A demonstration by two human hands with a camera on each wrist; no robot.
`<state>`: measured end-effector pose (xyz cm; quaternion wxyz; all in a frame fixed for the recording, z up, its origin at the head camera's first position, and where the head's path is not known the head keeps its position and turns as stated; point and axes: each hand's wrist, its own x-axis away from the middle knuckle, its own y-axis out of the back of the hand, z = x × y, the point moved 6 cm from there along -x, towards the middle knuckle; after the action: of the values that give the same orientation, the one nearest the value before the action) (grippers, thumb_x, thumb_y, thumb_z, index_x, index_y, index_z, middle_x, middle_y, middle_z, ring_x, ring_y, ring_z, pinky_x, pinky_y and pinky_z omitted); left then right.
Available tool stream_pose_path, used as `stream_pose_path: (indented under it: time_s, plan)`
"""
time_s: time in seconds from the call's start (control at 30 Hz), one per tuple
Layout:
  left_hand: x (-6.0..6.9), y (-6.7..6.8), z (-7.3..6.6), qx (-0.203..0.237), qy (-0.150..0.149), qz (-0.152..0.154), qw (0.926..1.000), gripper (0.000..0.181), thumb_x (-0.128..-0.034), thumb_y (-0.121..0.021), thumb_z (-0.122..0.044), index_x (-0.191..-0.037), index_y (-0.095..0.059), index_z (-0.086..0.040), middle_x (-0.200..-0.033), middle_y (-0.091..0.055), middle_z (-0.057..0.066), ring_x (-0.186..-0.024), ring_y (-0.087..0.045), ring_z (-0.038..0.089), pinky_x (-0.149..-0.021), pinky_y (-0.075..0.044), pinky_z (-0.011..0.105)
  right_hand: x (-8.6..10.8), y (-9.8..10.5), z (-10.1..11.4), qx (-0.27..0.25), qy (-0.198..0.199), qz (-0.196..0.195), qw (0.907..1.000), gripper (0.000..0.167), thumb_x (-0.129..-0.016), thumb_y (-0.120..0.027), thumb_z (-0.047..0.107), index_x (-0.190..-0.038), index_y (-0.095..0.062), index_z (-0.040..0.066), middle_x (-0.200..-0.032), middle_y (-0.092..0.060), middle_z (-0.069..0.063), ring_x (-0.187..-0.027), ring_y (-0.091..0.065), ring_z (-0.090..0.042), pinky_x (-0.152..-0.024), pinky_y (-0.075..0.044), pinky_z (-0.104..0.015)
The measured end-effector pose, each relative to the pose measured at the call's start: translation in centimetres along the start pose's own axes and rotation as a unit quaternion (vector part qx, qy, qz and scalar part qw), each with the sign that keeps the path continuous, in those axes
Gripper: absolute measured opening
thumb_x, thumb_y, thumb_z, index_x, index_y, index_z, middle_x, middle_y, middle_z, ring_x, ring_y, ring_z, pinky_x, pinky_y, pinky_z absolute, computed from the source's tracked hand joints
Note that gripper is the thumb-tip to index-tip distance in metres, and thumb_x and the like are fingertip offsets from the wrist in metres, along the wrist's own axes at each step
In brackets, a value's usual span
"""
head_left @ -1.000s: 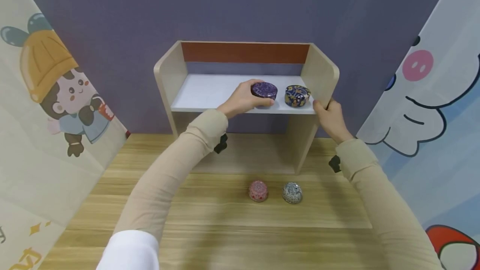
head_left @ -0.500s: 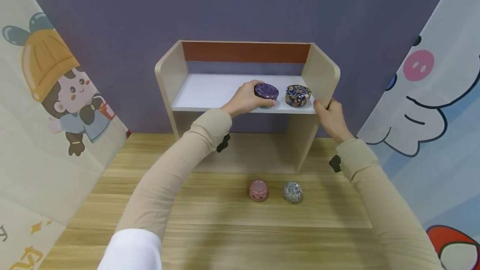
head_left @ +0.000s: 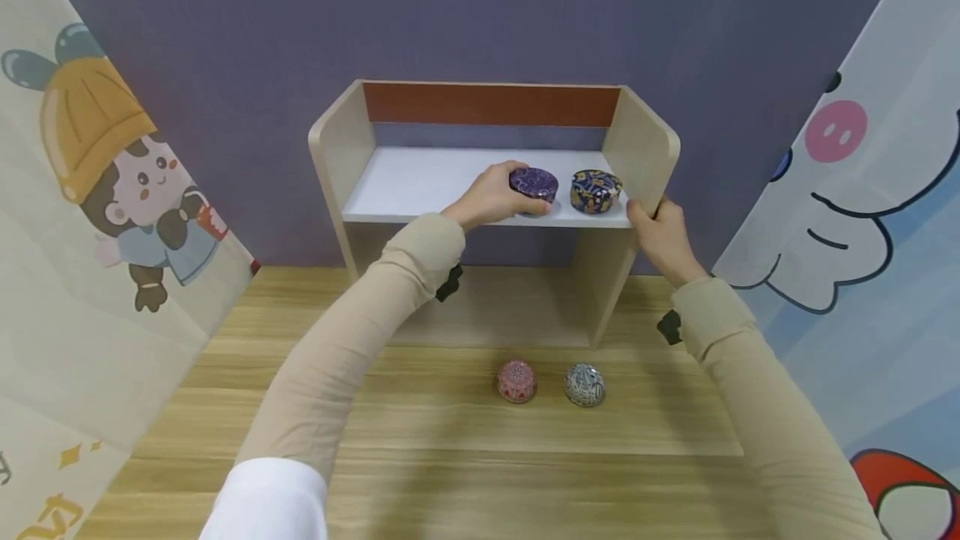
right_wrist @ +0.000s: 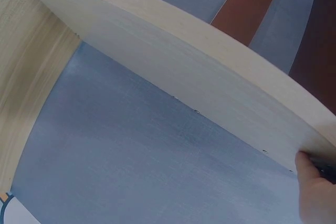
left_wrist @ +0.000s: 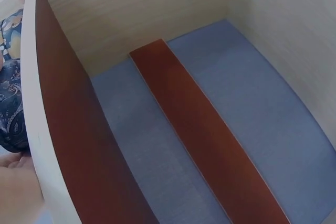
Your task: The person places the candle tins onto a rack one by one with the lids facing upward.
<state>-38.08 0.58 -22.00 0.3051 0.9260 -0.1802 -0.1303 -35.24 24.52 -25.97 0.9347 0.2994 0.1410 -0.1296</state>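
My left hand (head_left: 493,197) grips a round purple patterned tin (head_left: 534,182) at the front of the white upper shelf board (head_left: 427,182); whether the tin's base touches the board is hard to tell. Just right of it sits a navy tin with yellow flowers (head_left: 595,192). My right hand (head_left: 663,240) holds the front edge of the small shelf unit's right side panel (head_left: 643,152). In the left wrist view the purple tin (left_wrist: 11,106) and part of the left hand (left_wrist: 18,190) show past the board's edge. The right wrist view shows the right hand (right_wrist: 317,192) against the panel.
On the wooden tabletop (head_left: 465,482), in front of the unit, lie a pink patterned tin (head_left: 517,382) and a black-and-white patterned tin (head_left: 584,385). A reddish-brown back rail (head_left: 491,105) spans the unit's top. Cartoon-printed sheets flank both sides.
My left hand has shifted slightly right and down with the purple tin, closer to the navy tin. The right hand stays on the side panel.
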Motion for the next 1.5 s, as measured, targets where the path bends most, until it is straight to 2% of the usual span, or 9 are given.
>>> stream_pose_path:
  time_s: [0.17,0.33,0.67,0.83,1.13,1.5]
  plan:
    - [0.03,-0.03,-0.02,0.001,0.007,0.011,0.9999,0.082,-0.0737,-0.076,-0.032,-0.139,-0.034,-0.006,-0.125,-0.051,0.011,-0.095,-0.057,0.016,-0.074,-0.052,0.023,0.05,0.05,-0.04,0.000,0.001,-0.002,1.0000,0.048,-0.092,-0.043,0.032,-0.118,-0.050,-0.008,-0.106,-0.057,-0.023,-0.085,-0.049,-0.022,-0.065,-0.040,-0.019]
    - [0.07,-0.08,-0.13,-0.001,0.011,0.009,0.9999,0.083,-0.0743,-0.075,-0.032,-0.141,-0.031,-0.006,-0.126,-0.050,0.011,-0.097,-0.057,0.017,-0.076,-0.052,0.023,0.19,0.10,-0.07,0.002,-0.001,0.005,1.0000,0.052,-0.093,-0.042,0.033,-0.122,-0.047,-0.009,-0.114,-0.056,-0.025,-0.092,-0.050,-0.025,-0.071,-0.041,-0.021]
    - [-0.12,-0.17,-0.14,-0.021,0.013,-0.023,0.9994,0.082,-0.0722,-0.076,-0.034,-0.138,-0.035,-0.006,-0.129,-0.050,0.011,-0.107,-0.052,0.020,-0.091,-0.046,0.030,0.26,0.18,-0.14,0.002,0.004,0.001,1.0000,0.050,-0.093,-0.042,0.033,-0.119,-0.049,-0.009,-0.110,-0.057,-0.024,-0.089,-0.049,-0.022,-0.069,-0.040,-0.018]
    - [-0.15,-0.14,0.03,-0.029,0.014,-0.035,0.9989,0.083,-0.0712,-0.077,-0.035,-0.138,-0.036,-0.006,-0.130,-0.049,0.011,-0.110,-0.051,0.021,-0.095,-0.044,0.032,0.30,0.09,-0.04,-0.001,0.002,0.005,1.0000,0.051,-0.093,-0.042,0.033,-0.121,-0.049,-0.009,-0.111,-0.056,-0.025,-0.088,-0.050,-0.021,-0.067,-0.040,-0.018]
    - [-0.16,-0.07,-0.04,-0.033,0.016,-0.032,0.9988,0.084,-0.0720,-0.075,-0.037,-0.139,-0.034,-0.006,-0.132,-0.048,0.012,-0.112,-0.050,0.021,-0.096,-0.043,0.032,0.23,0.10,0.05,-0.005,-0.003,0.008,1.0000,0.053,-0.093,-0.041,0.034,-0.125,-0.046,-0.007,-0.117,-0.055,-0.025,-0.094,-0.050,-0.023,-0.072,-0.041,-0.020]
    - [-0.30,-0.23,0.17,-0.034,0.017,-0.033,0.9987,0.084,-0.0722,-0.075,-0.038,-0.139,-0.034,-0.006,-0.130,-0.050,0.011,-0.111,-0.051,0.021,-0.095,-0.044,0.032,0.21,-0.02,-0.02,-0.002,0.002,0.005,1.0000,0.050,-0.093,-0.042,0.033,-0.120,-0.049,-0.008,-0.111,-0.056,-0.024,-0.089,-0.049,-0.022,-0.068,-0.040,-0.017]
